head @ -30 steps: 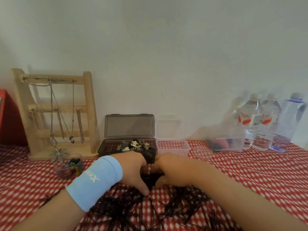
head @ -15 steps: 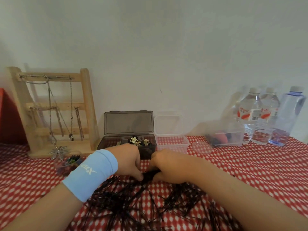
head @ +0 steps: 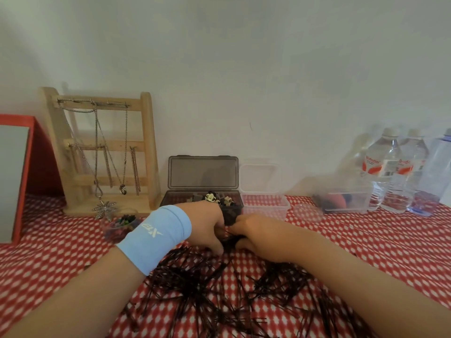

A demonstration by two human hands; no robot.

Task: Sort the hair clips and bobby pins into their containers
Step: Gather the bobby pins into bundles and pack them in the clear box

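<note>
Tablecloth: left hand, right hand grip pins (bunched)

Left hand and right hand fingertips, apparently lost among bobby pins

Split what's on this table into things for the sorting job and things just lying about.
For the job: black metal bobby pins, some gripped by left hand and right hand; smoky grey plastic box of hair clips; clear plastic tub.
Lying about: wooden necklace stand; clear water bottles; red-framed mirror.
</note>
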